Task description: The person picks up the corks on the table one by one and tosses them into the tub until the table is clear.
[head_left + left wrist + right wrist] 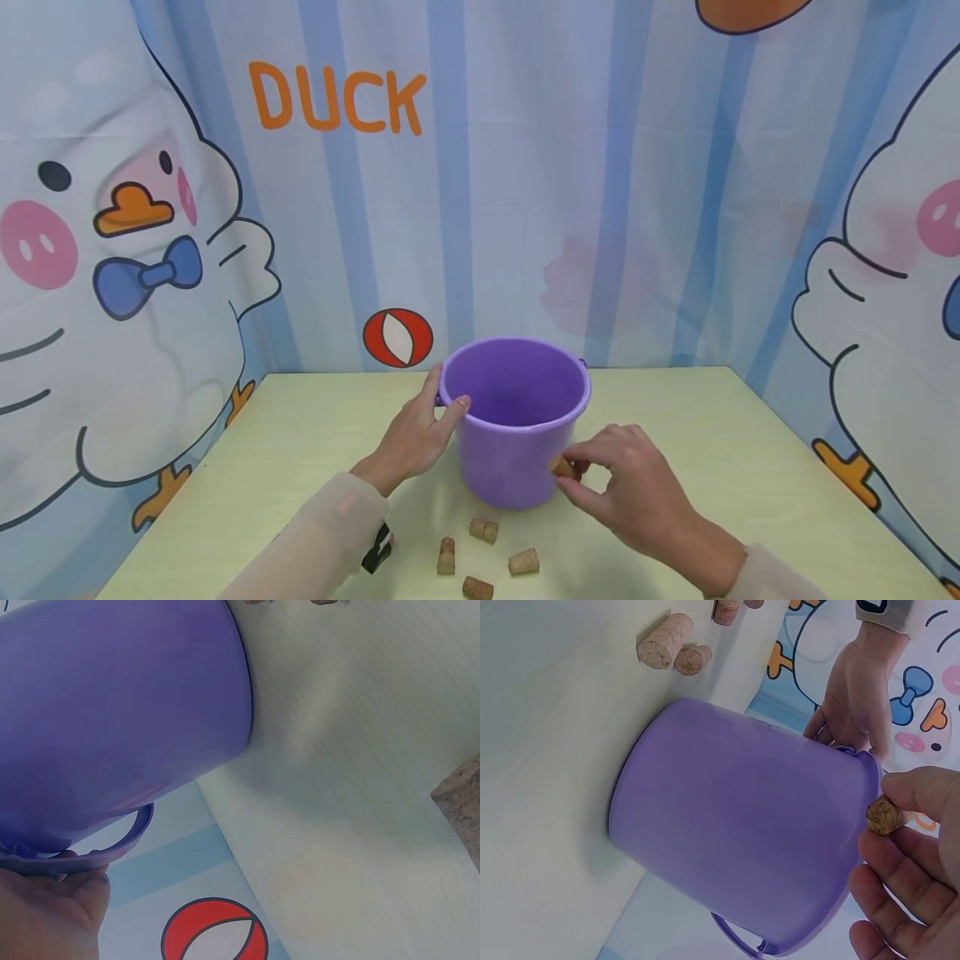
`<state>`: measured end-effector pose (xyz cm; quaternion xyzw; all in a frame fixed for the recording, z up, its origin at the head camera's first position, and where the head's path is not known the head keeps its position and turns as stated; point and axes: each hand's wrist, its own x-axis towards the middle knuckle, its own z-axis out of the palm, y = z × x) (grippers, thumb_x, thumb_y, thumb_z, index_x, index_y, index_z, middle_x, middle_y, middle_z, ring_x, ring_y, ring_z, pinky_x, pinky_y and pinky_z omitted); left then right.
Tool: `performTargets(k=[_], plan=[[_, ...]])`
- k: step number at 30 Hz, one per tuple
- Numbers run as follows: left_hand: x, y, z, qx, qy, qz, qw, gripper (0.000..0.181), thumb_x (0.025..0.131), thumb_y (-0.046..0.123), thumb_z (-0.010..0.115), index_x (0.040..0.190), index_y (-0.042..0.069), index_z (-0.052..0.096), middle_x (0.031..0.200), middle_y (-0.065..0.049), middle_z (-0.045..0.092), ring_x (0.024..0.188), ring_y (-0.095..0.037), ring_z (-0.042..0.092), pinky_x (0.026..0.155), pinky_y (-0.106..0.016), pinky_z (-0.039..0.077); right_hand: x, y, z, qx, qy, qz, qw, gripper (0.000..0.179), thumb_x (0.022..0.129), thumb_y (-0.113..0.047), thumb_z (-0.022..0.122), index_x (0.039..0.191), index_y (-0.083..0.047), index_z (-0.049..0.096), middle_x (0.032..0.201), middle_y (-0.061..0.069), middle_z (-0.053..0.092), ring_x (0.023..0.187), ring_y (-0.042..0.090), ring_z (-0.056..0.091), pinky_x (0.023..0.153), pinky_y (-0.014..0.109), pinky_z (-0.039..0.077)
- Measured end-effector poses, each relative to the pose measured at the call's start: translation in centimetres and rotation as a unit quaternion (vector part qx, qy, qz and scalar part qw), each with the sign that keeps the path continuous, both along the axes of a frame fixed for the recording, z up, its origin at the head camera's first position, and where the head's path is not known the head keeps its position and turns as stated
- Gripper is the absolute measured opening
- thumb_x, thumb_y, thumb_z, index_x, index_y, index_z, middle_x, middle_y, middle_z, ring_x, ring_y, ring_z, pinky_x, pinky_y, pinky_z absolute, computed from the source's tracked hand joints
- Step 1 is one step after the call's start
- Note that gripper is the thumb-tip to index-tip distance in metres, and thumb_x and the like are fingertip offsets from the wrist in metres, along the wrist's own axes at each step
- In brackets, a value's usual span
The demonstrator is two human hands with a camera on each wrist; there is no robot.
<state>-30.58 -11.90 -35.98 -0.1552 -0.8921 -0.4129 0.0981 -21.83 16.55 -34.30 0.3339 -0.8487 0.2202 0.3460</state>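
A purple bucket (517, 467) stands upright on the table. My left hand (416, 437) grips its left rim, with the thumb over the edge. In the left wrist view the fingers of the left hand (56, 911) lie by the bucket's handle (82, 862). Between thumb and fingertips, my right hand (637, 487) pinches a wine cork (562, 467) in front of the bucket's right side. The right wrist view shows the end of that cork (885, 816) near the bucket's rim. Several more corks, such as one cork (483, 531), lie in front of the bucket.
The pale yellow table (315, 442) carries all of this. A black object (377, 548) shows beside the left sleeve, partly hidden. Behind and at both sides hangs a blue striped curtain (517, 208) printed with ducks.
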Motion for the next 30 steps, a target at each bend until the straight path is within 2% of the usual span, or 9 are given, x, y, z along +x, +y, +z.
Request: performTargets(k=[6, 16, 23, 30], plan=[[-0.1, 0.0, -0.1, 0.0, 0.001, -0.001, 1.0, 0.084, 0.105, 0.051, 0.047, 0.165, 0.008, 0.008, 0.153, -0.016, 0.049, 0.14, -0.033, 0.048, 0.111, -0.06, 0.04, -0.4, -0.1, 0.5, -0.004, 0.007, 0.003, 1.0, 0.022, 0.071, -0.014, 0.093, 0.082, -0.024, 0.077, 0.075, -0.023, 0.063, 0.073, -0.004, 0.053, 0.075, 0.033, 0.046], [-0.1, -0.1, -0.1, 0.002, 0.005, -0.005, 1.0, 0.084, 0.105, 0.051, 0.047, 0.165, 0.008, 0.008, 0.154, -0.016, 0.048, 0.14, -0.033, 0.047, 0.111, -0.06, 0.04, -0.6, -0.2, 1.4, 0.0, -0.014, -0.006, 0.9999, 0.023, 0.074, -0.014, 0.092, 0.081, -0.027, 0.075, 0.076, -0.024, 0.063, 0.075, -0.003, 0.054, 0.076, 0.034, 0.046], [-0.1, 0.0, -0.1, 0.003, 0.001, -0.003, 1.0, 0.084, 0.105, 0.051, 0.047, 0.166, 0.009, 0.008, 0.154, -0.016, 0.048, 0.141, -0.033, 0.047, 0.111, -0.061, 0.04, -1.1, -0.3, 1.8, 0.0, -0.004, -0.009, 1.0, 0.024, 0.074, -0.014, 0.092, 0.079, -0.027, 0.073, 0.076, -0.023, 0.064, 0.075, -0.001, 0.056, 0.074, 0.034, 0.046], [0.0, 0.0, 0.0, 0.002, 0.003, -0.004, 1.0, 0.083, 0.105, 0.05, 0.047, 0.165, 0.008, 0.008, 0.153, -0.016, 0.049, 0.141, -0.034, 0.047, 0.111, -0.06, 0.039, -1.5, -0.2, 2.3, -0.004, -0.011, -0.015, 0.9998, 0.022, 0.076, -0.013, 0.091, 0.08, -0.026, 0.075, 0.077, -0.021, 0.065, 0.075, 0.001, 0.056, 0.075, 0.036, 0.046]])
